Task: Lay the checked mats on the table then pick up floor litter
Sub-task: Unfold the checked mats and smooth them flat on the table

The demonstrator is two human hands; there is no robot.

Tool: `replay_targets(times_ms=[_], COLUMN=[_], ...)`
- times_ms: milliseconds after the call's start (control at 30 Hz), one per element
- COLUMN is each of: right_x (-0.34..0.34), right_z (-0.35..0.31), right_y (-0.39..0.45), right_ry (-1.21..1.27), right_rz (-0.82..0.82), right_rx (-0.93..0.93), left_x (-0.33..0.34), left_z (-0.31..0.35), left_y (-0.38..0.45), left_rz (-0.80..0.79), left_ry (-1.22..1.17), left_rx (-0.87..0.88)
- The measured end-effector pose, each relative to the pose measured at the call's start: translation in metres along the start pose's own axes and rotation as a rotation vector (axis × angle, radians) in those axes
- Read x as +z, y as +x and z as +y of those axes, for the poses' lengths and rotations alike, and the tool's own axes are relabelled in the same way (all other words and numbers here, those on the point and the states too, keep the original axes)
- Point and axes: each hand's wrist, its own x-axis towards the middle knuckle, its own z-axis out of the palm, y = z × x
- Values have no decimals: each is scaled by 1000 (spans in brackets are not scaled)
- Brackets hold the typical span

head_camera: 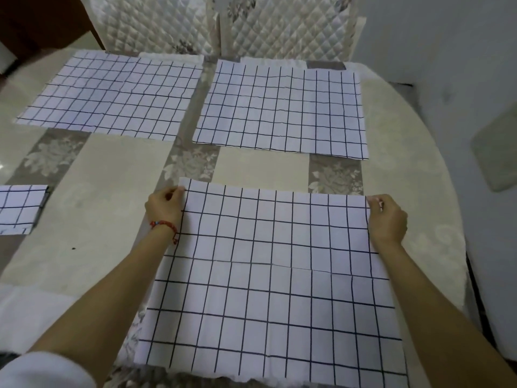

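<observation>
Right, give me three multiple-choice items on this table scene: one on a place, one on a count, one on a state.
1. Where does the folded mat lie?
A. left edge of the table
B. on a chair
C. on the near mat

2. How many mats lie unfolded on the table?
A. one
B. three
C. five

3. What are the hands doing to the near mat?
A. resting apart from it
B. crumpling its middle
C. pinching its far corners

A: it lies at the left edge.
B: two far, one near.
C: left hand and right hand each pinch a corner.
</observation>
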Motion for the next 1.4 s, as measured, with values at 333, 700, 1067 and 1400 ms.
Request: replay_targets(times_ms=[333,700,1067,1400], right_x=[35,72,74,24], right_z=[-49,-47,-67,-17], right_y=[-111,-148,-143,-107], right_ry=[-131,-489,-405,-434], right_rz=[-296,-378,-491,-164], right_rx=[-382,-500,-684,-226], left_x=[39,60,62,61], left_z=[20,-8,-9,-13], left_y=[-97,-123,-119,-118], left_rz=[-202,-518,-506,-487], left_ry=[365,688,695,701], left_rx=[604,606,629,653])
